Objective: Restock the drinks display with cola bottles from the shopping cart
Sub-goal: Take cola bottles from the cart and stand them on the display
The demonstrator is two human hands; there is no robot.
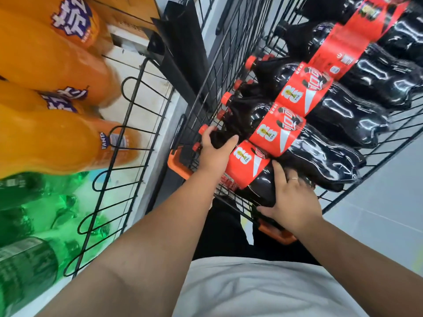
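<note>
Cola bottle (249,170) lying flat in the shopping cart (180,161), nearest of a row, caught between both hands. Probably heavy, full, with smooth slippery plastic; best taken at the narrow neck and under the fat base. Left hand (215,152) wrapped over the shoulder below the cap, fingers curled. Right hand (290,202) spread wide, cupping the lower body. Drinks display (128,124) just beyond the left hand.

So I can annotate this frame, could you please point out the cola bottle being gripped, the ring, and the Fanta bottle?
cola bottle (248,165): head view, red label.
ring (294,178): head view, band on right hand's finger.
Fanta bottle (57,143): head view, orange body.
</note>
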